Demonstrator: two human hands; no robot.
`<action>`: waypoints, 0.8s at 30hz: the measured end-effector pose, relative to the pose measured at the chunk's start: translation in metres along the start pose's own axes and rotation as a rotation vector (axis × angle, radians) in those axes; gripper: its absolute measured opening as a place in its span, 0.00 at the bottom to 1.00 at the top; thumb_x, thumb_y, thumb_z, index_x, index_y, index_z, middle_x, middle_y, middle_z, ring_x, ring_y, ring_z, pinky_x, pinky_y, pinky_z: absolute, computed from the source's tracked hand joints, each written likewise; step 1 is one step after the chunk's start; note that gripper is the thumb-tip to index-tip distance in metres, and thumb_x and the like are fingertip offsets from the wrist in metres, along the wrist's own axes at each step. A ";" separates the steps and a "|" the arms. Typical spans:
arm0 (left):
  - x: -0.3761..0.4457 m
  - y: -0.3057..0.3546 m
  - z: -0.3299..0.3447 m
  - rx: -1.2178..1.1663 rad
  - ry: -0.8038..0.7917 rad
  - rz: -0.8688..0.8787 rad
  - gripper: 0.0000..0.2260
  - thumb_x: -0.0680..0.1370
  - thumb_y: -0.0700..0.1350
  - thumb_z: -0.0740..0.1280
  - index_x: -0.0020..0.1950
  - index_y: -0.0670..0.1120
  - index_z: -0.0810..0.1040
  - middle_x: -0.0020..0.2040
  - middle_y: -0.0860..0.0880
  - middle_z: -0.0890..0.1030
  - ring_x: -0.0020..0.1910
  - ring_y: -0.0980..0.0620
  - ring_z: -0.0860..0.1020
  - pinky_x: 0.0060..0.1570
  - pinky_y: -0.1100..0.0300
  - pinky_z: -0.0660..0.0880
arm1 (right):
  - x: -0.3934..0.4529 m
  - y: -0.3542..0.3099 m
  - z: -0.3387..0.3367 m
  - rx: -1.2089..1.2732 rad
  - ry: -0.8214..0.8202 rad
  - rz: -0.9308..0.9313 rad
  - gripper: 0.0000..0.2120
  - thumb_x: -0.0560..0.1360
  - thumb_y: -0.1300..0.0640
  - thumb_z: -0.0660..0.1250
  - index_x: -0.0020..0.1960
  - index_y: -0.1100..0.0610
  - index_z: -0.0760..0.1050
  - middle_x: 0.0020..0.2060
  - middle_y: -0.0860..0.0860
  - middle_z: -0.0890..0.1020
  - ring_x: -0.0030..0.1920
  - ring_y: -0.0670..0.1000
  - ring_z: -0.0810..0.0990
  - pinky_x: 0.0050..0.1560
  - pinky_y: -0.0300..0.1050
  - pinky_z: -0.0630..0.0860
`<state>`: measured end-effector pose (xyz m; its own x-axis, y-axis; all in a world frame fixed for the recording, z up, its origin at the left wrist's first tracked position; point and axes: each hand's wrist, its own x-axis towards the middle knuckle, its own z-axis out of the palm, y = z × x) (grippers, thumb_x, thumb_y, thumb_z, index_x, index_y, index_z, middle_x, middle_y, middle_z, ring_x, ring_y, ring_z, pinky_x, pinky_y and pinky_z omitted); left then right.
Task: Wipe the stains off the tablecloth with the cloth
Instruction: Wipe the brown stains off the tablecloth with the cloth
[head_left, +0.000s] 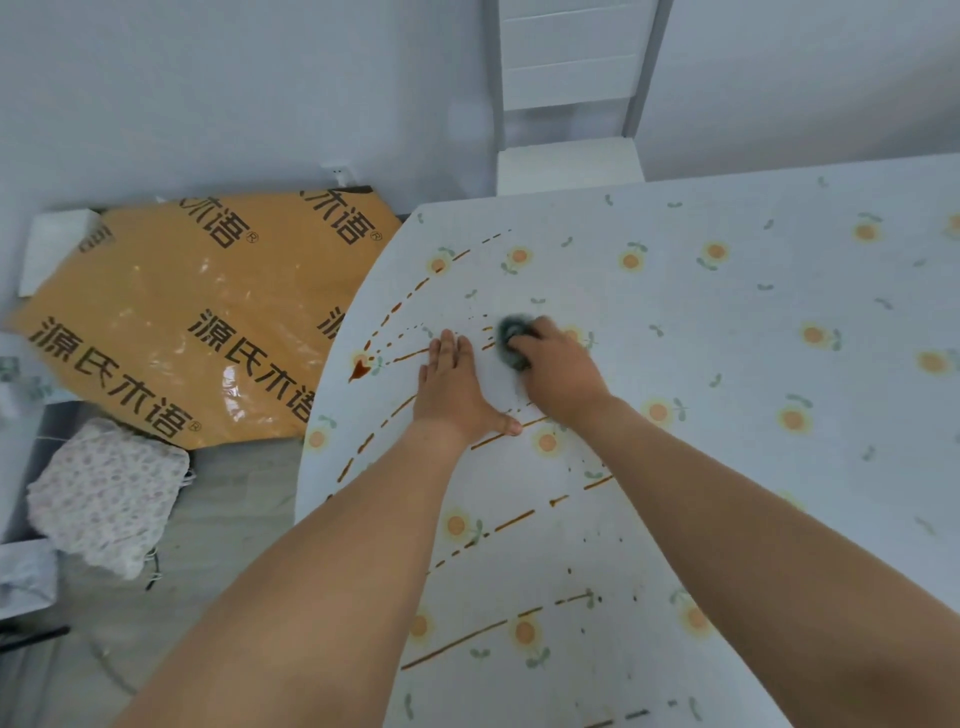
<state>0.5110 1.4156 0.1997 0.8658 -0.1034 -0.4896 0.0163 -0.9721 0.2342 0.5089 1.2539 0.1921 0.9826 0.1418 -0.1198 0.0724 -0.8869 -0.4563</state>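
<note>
A white tablecloth (727, 322) printed with orange flowers covers the table. Brown stain lines (467, 639) run across its left part in dashed streaks, with a darker blot (358, 370) near the left edge. My right hand (558, 371) grips a small dark grey-green cloth (508, 340), bunched and pressed onto the tablecloth among the upper streaks. My left hand (452, 387) lies flat on the tablecloth just left of the cloth, fingers straight and thumb spread.
The table's left edge (311, 447) curves down to a grey floor. Off that edge lie a large orange plastic-wrapped package (182, 322) with dark lettering and a folded floral fabric bundle (104, 493). A white chair (566, 104) stands behind the table.
</note>
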 end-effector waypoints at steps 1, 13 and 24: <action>0.000 0.001 0.000 -0.003 0.003 -0.002 0.66 0.60 0.67 0.78 0.81 0.43 0.39 0.81 0.45 0.37 0.80 0.46 0.36 0.78 0.48 0.43 | -0.004 0.002 -0.001 -0.022 -0.044 -0.088 0.19 0.75 0.63 0.62 0.64 0.54 0.75 0.60 0.54 0.71 0.52 0.59 0.76 0.51 0.50 0.75; -0.059 0.006 0.027 -0.020 0.050 -0.041 0.57 0.70 0.66 0.72 0.81 0.41 0.39 0.81 0.43 0.39 0.80 0.45 0.38 0.79 0.50 0.43 | -0.043 0.026 -0.011 0.111 0.304 0.537 0.22 0.74 0.65 0.57 0.67 0.57 0.72 0.64 0.56 0.68 0.56 0.61 0.74 0.55 0.50 0.72; -0.076 -0.006 0.032 0.044 -0.068 -0.039 0.65 0.63 0.61 0.80 0.81 0.41 0.38 0.80 0.44 0.35 0.80 0.44 0.38 0.78 0.47 0.48 | -0.094 0.076 -0.018 0.036 0.302 0.475 0.20 0.73 0.65 0.60 0.65 0.58 0.73 0.57 0.59 0.71 0.51 0.64 0.75 0.51 0.52 0.74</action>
<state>0.4291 1.4227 0.2087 0.8292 -0.0777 -0.5536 0.0260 -0.9839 0.1769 0.4252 1.1654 0.1850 0.9116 -0.4062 -0.0638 -0.3904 -0.8063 -0.4444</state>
